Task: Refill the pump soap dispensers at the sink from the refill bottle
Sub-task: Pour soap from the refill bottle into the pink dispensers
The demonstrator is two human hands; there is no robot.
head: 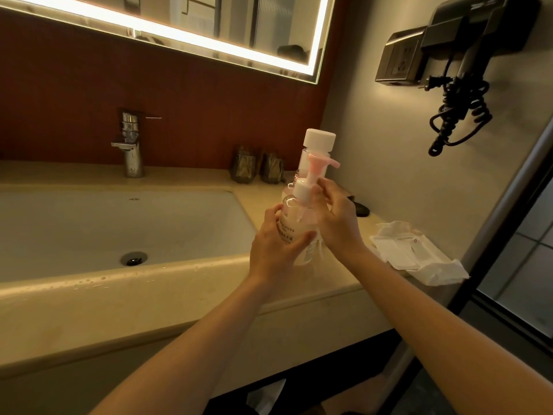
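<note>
Gripping dispenser (pixel 288 232): left hand (pixel 275 253) | right hand (pixel 335 220) pinches pump (pixel 303 190) | white-capped bottle (pixel 319 140) behind

The sink (pixel 119 229) is set into the tabletop (pixel 149 301), and the faucet (pixel 131 148) is mounted behind it. Right of the sink, the pump dispenser (pixel 294 232) is held between the left hand (pixel 275 250) and right hand (pixel 335 217), with the refill bottle (pixel 318 142) placed just behind. Two wrapped cups (pixel 244 164) are stood further back, and plastic packets (pixel 416 253) are laid at the far right.

Pink pump (pixel 320 163), white cap (pixel 319 139)
</note>
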